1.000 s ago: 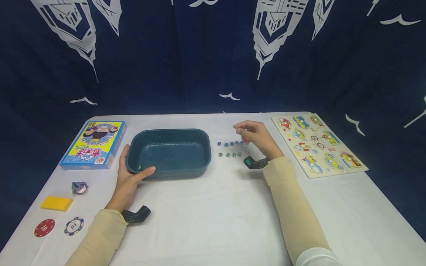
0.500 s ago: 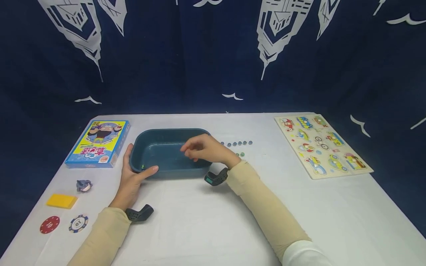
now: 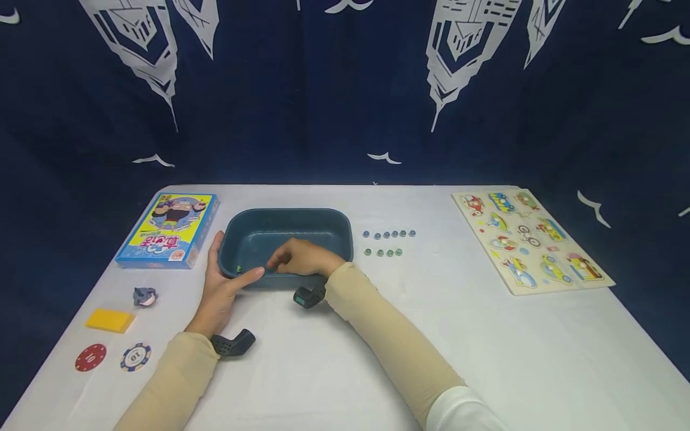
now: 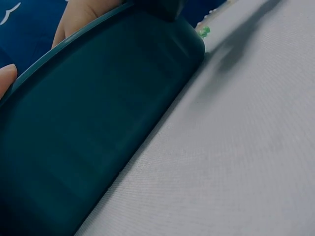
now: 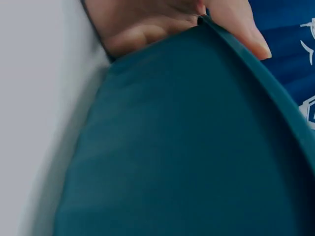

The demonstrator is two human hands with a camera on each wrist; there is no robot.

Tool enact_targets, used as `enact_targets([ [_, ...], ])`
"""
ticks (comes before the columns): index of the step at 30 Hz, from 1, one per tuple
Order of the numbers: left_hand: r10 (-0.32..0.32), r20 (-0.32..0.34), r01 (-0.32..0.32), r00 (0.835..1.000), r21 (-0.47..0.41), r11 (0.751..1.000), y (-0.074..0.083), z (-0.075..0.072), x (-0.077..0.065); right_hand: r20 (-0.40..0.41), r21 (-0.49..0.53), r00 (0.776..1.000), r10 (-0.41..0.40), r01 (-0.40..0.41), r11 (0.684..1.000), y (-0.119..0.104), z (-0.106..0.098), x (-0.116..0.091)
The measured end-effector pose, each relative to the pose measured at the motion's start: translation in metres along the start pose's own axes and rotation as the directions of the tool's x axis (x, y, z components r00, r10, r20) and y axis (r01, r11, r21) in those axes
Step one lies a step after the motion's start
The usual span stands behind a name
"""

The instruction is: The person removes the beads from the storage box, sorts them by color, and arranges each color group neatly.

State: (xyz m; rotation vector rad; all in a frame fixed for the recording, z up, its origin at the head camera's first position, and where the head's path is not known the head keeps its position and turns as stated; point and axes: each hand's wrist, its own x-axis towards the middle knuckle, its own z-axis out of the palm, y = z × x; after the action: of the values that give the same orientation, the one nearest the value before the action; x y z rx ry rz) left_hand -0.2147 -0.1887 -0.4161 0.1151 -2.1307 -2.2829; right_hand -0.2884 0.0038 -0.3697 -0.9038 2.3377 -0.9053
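Note:
My left hand (image 3: 222, 294) grips the left end of a dark teal rectangular basin (image 3: 323, 222), its thumb over the near rim and its fingers along the outer side. A small green marble (image 3: 239, 269) lies in the near left corner of the basin. My right hand (image 3: 306, 257) reaches over the near rim into it, fingers bent down; whether they pinch anything is hidden. Right of the basin, several bluish marbles (image 3: 395, 234) form a row on the table, with a row of greenish marbles (image 3: 390, 253) in front of it.
A blue and yellow game box (image 3: 171, 230) stands at the left. Nearer are a shark figure (image 3: 144, 296), a yellow block (image 3: 110, 320), a red chip (image 3: 90, 357) and a white-and-blue chip (image 3: 136, 357). A picture puzzle board (image 3: 525, 239) lies at the right.
My right hand has left the end of the bluish marble row, moved left and come down into the basin. The left hand keeps its grip on the basin.

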Motion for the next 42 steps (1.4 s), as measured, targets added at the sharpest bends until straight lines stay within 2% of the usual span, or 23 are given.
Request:
enact_targets([
  [5, 0.001, 0.005, -0.001, 1.0, -0.002, 1.0, 0.0, 0.002, 0.001, 0.061, 0.007, 0.998, 0.033, -0.034, 0.999, 0.0, -0.001, 0.005],
  [11, 0.007, 0.0, -0.007, 1.0, 0.004, 1.0, 0.001, 0.001, 0.0, 0.095, 0.007, 0.995, 0.028, -0.029, 1.0, -0.003, 0.0, 0.009],
  [20, 0.013, -0.002, -0.013, 1.0, 0.009, 1.0, 0.0, 0.001, 0.0, 0.062, 0.007, 0.997, 0.053, -0.054, 0.999, -0.004, 0.003, 0.011],
  [24, 0.01, -0.005, -0.01, 1.0, 0.013, 1.0, 0.001, 0.001, -0.001, 0.035, -0.036, 0.999, 0.023, -0.021, 0.999, -0.004, 0.002, 0.009],
  [29, 0.016, -0.003, -0.016, 1.0, 0.014, 1.0, 0.001, 0.002, -0.001, -0.036, -0.098, 0.997, -0.063, 0.059, 0.993, -0.001, -0.005, -0.003],
  [34, 0.033, -0.006, -0.033, 0.999, 0.028, 0.999, -0.001, 0.002, 0.0, -0.146, -0.114, 0.978, -0.147, 0.131, 0.985, 0.007, -0.014, -0.027],
  [38, 0.042, -0.006, -0.041, 0.999, 0.016, 0.999, -0.002, 0.001, 0.0, -0.221, -0.011, 0.954, -0.205, 0.207, 0.978, 0.016, -0.023, -0.048],
  [42, 0.044, -0.009, -0.044, 0.999, 0.012, 0.999, -0.003, 0.001, 0.0, -0.308, 0.154, 0.927, -0.214, 0.27, 0.95, 0.031, -0.033, -0.069],
])
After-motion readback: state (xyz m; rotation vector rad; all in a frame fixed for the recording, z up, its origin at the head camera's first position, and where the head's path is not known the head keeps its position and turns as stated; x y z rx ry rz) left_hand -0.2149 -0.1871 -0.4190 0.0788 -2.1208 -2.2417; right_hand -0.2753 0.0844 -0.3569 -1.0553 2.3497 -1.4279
